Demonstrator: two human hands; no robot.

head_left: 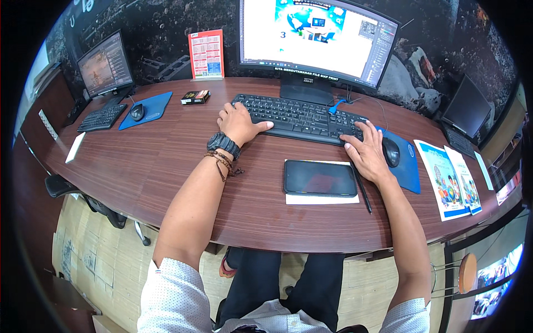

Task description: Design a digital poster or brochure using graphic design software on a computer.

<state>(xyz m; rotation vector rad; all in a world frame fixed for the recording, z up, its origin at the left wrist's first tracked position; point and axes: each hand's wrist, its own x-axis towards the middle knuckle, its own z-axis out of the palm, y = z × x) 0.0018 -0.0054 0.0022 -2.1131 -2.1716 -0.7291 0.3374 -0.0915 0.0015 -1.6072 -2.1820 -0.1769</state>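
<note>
A black keyboard [300, 115] lies on the brown wooden desk below a curved monitor [316, 39] with a graphics program on its screen. My left hand [240, 123] rests on the keyboard's left end, thumb stretched along the lower keys and fingers apart. A black watch and a beaded bracelet circle that wrist. At the keyboard's right end, my right hand [366, 149] lies with its fingers spread over the number keys. Beside it, a black mouse [391, 152] sits on a blue mouse pad [408, 172]. Neither hand holds anything.
Near the desk's front lie a dark phone [321, 178] on white paper and a black pen [362, 190]. Printed leaflets [441, 177] are at right. Leftward are a small box [195, 97], a red calendar card [206, 54] and a second computer's monitor [104, 64]. A stool [467, 273] stands at lower right.
</note>
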